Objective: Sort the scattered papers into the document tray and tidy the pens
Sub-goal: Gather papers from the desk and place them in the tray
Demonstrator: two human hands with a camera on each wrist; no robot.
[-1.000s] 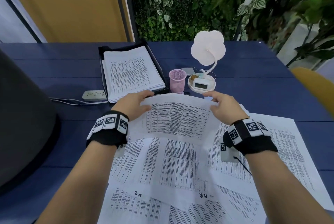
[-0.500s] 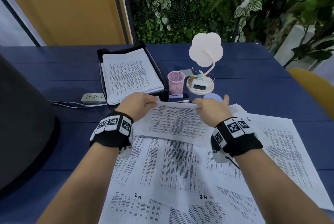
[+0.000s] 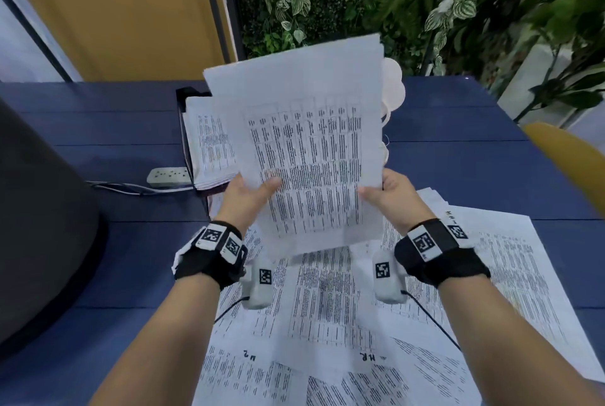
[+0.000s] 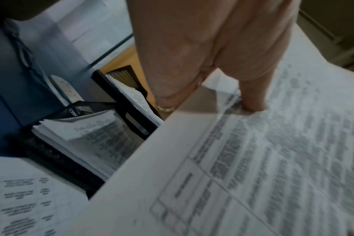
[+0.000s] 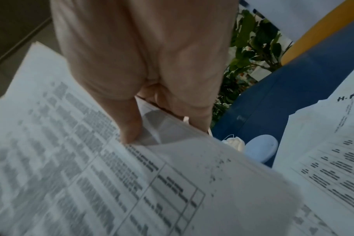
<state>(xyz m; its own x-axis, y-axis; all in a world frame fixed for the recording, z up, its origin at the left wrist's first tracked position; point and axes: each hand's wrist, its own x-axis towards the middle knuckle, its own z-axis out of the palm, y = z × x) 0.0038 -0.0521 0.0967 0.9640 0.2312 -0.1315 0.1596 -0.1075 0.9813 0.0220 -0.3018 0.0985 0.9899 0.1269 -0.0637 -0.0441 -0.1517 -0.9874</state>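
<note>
Covering the blue table [image 3: 458, 160], loose printed papers [image 3: 327, 323] lie overlapping; behind them sits the black document tray [image 3: 181, 104]. Above, the left hand [image 3: 244, 197] and right hand [image 3: 393, 196] each pinch the raised sheet [image 3: 304, 143] by its sides.

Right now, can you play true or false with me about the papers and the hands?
1. Both hands hold the same sheet of paper. True: the left hand grips its left edge and the right hand its right edge.
2. The held sheet lies flat on the table. False: it is lifted up off the blue table.
3. The black document tray has papers in it. True.
4. The table in front of the person has no more papers on it. False: many scattered papers lie there.
5. The power strip is right of the tray. False: it is left of it.
</note>
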